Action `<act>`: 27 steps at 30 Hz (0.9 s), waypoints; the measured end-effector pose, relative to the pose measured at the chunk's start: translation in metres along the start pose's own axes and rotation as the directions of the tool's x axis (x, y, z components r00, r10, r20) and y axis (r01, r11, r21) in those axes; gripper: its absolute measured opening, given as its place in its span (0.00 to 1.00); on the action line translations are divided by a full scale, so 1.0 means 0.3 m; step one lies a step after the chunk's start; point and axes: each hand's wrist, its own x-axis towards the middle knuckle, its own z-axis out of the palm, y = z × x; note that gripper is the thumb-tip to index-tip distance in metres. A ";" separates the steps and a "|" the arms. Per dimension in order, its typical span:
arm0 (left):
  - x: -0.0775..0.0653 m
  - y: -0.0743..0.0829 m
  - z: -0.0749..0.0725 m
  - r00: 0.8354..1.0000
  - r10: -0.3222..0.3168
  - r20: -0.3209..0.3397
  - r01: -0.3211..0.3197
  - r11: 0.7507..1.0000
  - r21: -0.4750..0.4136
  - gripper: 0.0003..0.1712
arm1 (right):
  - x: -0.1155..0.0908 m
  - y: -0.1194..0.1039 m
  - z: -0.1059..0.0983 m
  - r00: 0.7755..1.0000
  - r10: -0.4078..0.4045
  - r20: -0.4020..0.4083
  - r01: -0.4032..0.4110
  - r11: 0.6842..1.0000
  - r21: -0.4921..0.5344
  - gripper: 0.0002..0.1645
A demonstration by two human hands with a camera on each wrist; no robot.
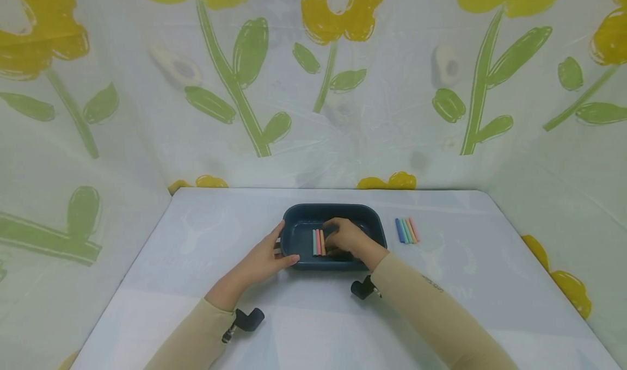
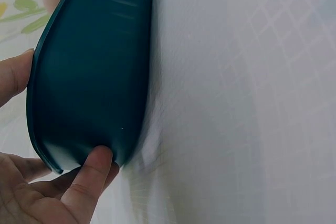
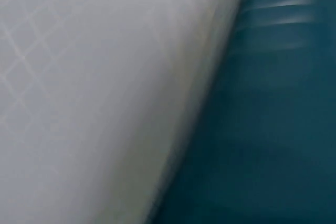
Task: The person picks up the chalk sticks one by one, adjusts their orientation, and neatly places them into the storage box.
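A dark blue-green rectangular dish point(image 1: 333, 265) with rounded corners sits on the table. My left hand point(image 1: 262, 260) grips its left end, thumb at the near rim and fingers round the outer wall; the left wrist view shows these fingers against the dish point(image 2: 89, 77). Inside lie pastel chalk sticks point(image 1: 318, 242) side by side: green, pink and orange. My right hand point(image 1: 346, 236) reaches over the right side into the dish, fingers bent down beside the orange stick. Its fingertips are partly hidden, so whether it pinches a stick is unclear. In the right wrist view only the dish's outer wall point(image 3: 273, 119) shows large.
To the right of the dish, several more chalk sticks point(image 1: 407, 230) lie in a row on the white table point(image 1: 465, 304): blue, green, orange and pink among them. A flower-printed cloth point(image 1: 382, 119) hangs behind the table and along both sides.
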 end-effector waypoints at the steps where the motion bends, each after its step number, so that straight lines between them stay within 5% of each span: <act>1: -0.001 0.001 0.000 1.000 -0.002 0.000 0.002 1.000 0.001 0.60 | -0.003 -0.001 -0.004 1.000 -0.006 -0.001 0.006 1.000 0.004 0.33; 27: 0.003 -0.002 0.005 1.000 -0.018 0.001 0.018 1.000 0.001 0.60 | -0.139 -0.055 -0.166 0.990 -0.130 -0.046 0.130 0.992 -0.009 0.28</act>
